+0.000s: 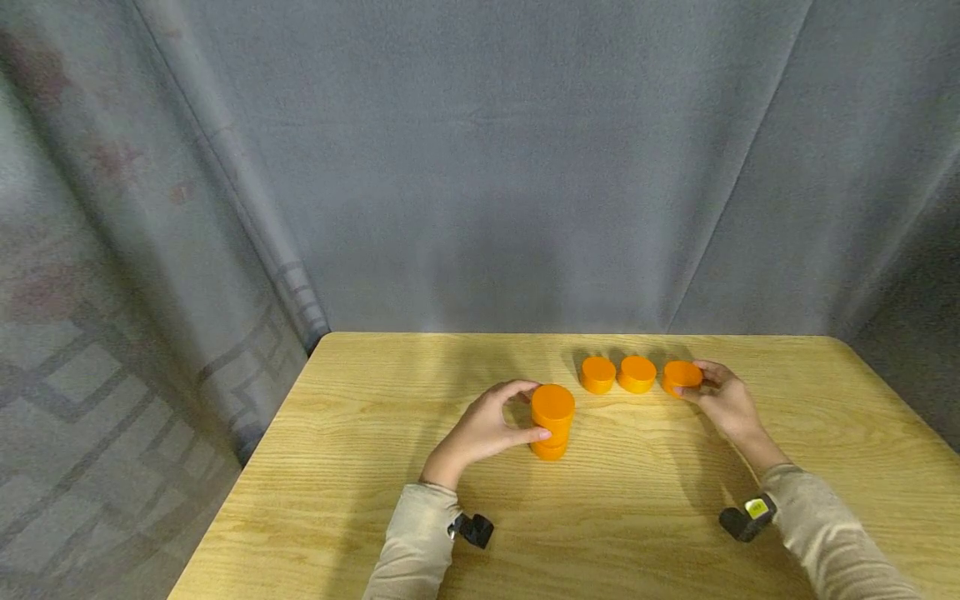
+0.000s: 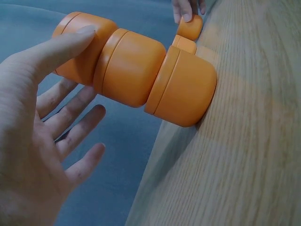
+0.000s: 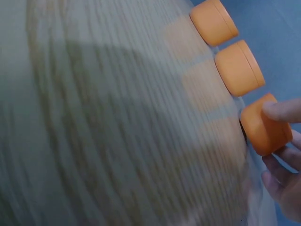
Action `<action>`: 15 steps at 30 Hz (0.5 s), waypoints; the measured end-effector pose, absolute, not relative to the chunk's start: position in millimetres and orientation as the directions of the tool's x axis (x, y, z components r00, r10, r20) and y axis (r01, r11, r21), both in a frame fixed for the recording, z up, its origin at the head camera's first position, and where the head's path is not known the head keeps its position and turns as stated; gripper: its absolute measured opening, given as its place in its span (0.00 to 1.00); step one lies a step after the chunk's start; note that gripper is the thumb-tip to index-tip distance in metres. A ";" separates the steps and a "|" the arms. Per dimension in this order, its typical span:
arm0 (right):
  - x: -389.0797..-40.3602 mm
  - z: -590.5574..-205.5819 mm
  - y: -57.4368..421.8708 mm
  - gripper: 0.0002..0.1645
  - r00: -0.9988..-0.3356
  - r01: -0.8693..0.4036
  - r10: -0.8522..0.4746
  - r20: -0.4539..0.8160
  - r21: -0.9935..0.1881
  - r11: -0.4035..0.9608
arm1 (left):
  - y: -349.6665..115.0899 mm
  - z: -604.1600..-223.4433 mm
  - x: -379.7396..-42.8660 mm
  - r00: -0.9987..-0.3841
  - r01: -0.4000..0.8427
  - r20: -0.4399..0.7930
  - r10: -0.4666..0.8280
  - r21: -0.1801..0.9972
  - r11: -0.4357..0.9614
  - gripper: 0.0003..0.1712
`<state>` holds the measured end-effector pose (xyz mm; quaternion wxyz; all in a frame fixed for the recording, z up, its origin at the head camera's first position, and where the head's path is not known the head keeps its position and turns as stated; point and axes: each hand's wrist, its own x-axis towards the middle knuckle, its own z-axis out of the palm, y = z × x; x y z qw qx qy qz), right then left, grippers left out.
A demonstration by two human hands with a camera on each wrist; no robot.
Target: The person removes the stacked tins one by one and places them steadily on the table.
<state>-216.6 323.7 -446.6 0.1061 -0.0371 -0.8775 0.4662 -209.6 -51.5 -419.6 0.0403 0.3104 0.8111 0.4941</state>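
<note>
Three round orange lidded jars stand in a stack point(image 1: 552, 405), one on another, toward the middle of the table. With thumb and fingers my left hand point(image 1: 487, 423) grips the top jar point(image 2: 84, 47); below it are the middle jar point(image 2: 131, 68) and the bottom jar point(image 2: 184, 89), which touches the wood. Farther back and to the right, my right hand point(image 1: 726, 404) pinches another orange jar point(image 1: 682, 377) between thumb and fingers. That jar looks slightly tilted in the right wrist view; whether its base touches the table, I cannot tell.
Two more orange jars, a left one point(image 1: 597, 376) and a right one point(image 1: 637, 375), stand in a row beside the jar in my right hand. The wooden table point(image 1: 600, 508) ends at a back edge before a grey curtain point(image 1: 480, 183).
</note>
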 end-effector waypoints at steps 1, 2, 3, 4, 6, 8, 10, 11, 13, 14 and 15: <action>-216.6 -447.0 323.5 0.37 -0.971 -0.039 0.170 0.167 -0.814 0.579 | -51.5 -419.3 -209.3 -0.807 0.459 0.237 0.541 0.828 0.322 0.34; -216.6 -447.5 323.6 0.36 -0.970 -0.044 0.170 0.173 -0.815 0.578 | -51.4 -419.1 -209.1 -0.808 0.458 0.236 0.540 0.828 0.323 0.33; -216.7 -447.8 323.9 0.36 -0.970 -0.051 0.168 0.178 -0.818 0.573 | -51.3 -418.8 -208.9 -0.808 0.456 0.234 0.540 0.829 0.323 0.33; -216.7 -448.2 324.0 0.37 -0.969 -0.054 0.167 0.181 -0.817 0.575 | -51.4 -418.4 -208.7 -0.809 0.455 0.233 0.539 0.829 0.325 0.34; -217.2 -449.2 324.9 0.37 -0.970 -0.059 0.161 0.182 -0.817 0.574 | -51.3 -418.0 -208.6 -0.810 0.456 0.235 0.538 0.829 0.325 0.34; -217.4 -449.8 325.7 0.37 -0.972 -0.057 0.157 0.176 -0.821 0.567 | -51.2 -417.7 -208.6 -0.810 0.458 0.236 0.537 0.827 0.327 0.34; -217.6 -450.4 326.4 0.36 -0.973 -0.056 0.154 0.170 -0.827 0.560 | -51.2 -417.4 -208.5 -0.810 0.458 0.236 0.536 0.826 0.329 0.34; -217.3 -450.5 326.6 0.36 -0.974 -0.057 0.152 0.171 -0.826 0.560 | -51.1 -417.3 -208.5 -0.811 0.457 0.235 0.536 0.826 0.329 0.34; -216.9 -450.2 326.6 0.35 -0.974 -0.060 0.149 0.170 -0.831 0.553 | -50.9 -417.1 -208.3 -0.814 0.452 0.230 0.533 0.828 0.333 0.34; -216.5 -449.9 326.5 0.35 -0.974 -0.062 0.147 0.170 -0.833 0.550 | -50.9 -416.7 -208.1 -0.815 0.450 0.229 0.533 0.829 0.332 0.34; -216.5 -449.8 326.7 0.35 -0.975 -0.067 0.143 0.172 -0.834 0.548 | -50.7 -416.8 -208.1 -0.816 0.449 0.228 0.532 0.830 0.332 0.34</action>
